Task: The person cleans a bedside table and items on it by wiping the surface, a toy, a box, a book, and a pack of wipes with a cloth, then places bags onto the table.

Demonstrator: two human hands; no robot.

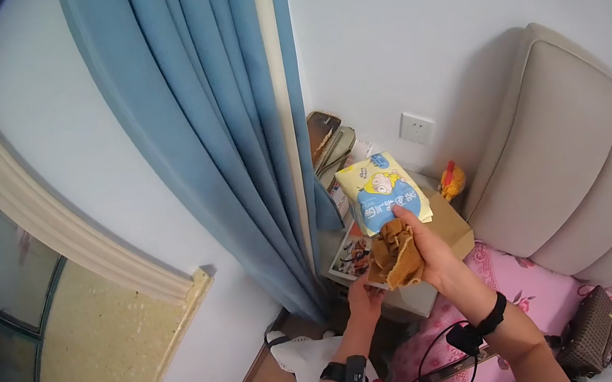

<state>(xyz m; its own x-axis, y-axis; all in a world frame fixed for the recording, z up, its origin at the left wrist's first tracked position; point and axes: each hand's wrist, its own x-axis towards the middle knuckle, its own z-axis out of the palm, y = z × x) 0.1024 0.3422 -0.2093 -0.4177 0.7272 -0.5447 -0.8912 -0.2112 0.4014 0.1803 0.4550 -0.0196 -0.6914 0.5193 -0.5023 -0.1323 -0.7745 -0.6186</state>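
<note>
Pinching a yellow-and-blue packet (382, 192) and a crumpled brown piece (398, 256), the right hand (431, 251) holds both in front of a cardboard box (454, 232), partly hiding it. The left hand (366, 297) is just below the brown piece; its grip cannot be told. A blue curtain (220, 124) hangs beside them. Around stand one wall socket (416, 127), one padded headboard (569, 153), one orange-yellow toy (452, 182) and one patterned bag (591, 335).
</note>
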